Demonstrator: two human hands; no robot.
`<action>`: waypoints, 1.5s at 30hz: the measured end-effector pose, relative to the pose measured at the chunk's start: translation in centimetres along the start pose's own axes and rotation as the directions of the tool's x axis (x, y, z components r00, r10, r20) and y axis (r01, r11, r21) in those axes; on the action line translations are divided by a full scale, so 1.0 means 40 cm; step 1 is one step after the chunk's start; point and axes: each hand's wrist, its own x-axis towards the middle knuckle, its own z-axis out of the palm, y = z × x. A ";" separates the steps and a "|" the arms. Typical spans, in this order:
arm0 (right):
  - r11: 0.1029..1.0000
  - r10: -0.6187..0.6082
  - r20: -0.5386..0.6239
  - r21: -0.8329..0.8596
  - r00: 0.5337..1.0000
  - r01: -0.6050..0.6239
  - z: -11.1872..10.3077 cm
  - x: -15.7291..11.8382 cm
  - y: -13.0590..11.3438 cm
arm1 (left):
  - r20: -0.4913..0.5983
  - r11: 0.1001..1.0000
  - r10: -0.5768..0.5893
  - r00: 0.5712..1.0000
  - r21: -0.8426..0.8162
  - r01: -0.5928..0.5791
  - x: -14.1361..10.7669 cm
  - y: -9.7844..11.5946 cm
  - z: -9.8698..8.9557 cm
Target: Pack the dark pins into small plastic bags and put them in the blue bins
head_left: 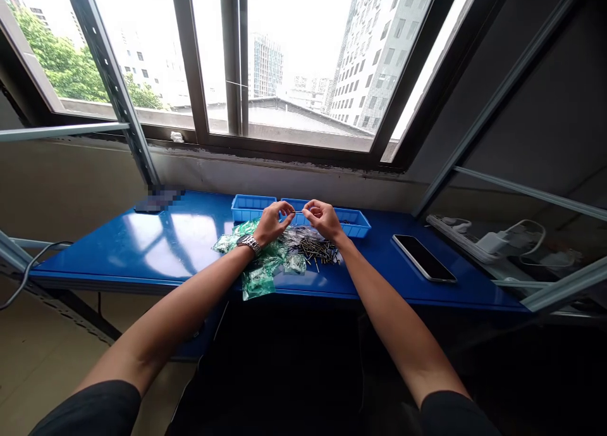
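Above the bins' front edge, my left hand [274, 223] and my right hand [325, 221] face each other with fingertips pinched. Between them stretches a thin dark rod [296, 212], held at both ends; its exact kind is too small to make out. Below my right hand lies a loose pile of slim dark rods with brassy parts [317, 251]. Green-tinted plastic bags [260, 278] and clear packets [294, 264] spread under my left hand and wrist. Just behind my hands stand blue plastic bins [241, 213], partly covered by the fingers.
The blue table [199, 259] runs under a window. A phone [423, 257] lies at the right, near a power strip with white chargers [491, 242]. A dark, blurred-out object [156, 200] sits at the back left. Metal shelf posts [137, 148] frame both sides.
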 end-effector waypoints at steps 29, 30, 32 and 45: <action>0.994 -0.024 0.137 -0.104 0.990 0.038 0.005 -0.005 -0.015 | -0.028 0.995 -0.004 1.000 -0.102 0.002 -0.001 0.009 -0.002; 0.992 -0.035 0.112 -0.114 0.993 0.048 0.004 -0.007 -0.016 | -0.028 0.995 -0.013 1.000 -0.100 0.010 -0.001 0.010 -0.002; 0.990 -0.057 0.055 -0.125 0.997 0.063 0.003 -0.009 -0.018 | -0.012 0.995 -0.022 1.000 -0.093 0.020 -0.001 0.009 -0.002; 0.989 -0.076 0.001 -0.127 0.997 0.076 0.006 -0.011 -0.022 | 0.015 0.996 -0.005 1.000 -0.085 0.007 -0.002 0.013 -0.002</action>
